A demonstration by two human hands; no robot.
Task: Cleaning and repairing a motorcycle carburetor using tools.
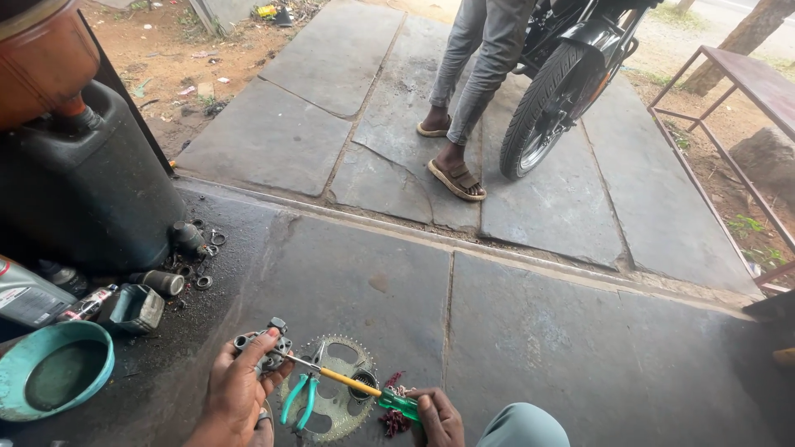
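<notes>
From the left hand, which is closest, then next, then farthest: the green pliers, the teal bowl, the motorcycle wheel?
1. Green pliers, just right of the left hand, on the sprocket.
2. Teal bowl, off to its left.
3. Motorcycle wheel, far up at the right.

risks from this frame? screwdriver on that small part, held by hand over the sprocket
1. The left hand grips the small metal part while the right hand pushes the screwdriver toward it; a slip could likely jab the left palm.
2. Nothing clamps the part, so it may twist or drop onto the sprocket and pliers.
3. Loose rings and bushings lie on the dark, oily-looking floor; small pieces could get lost.
</notes>
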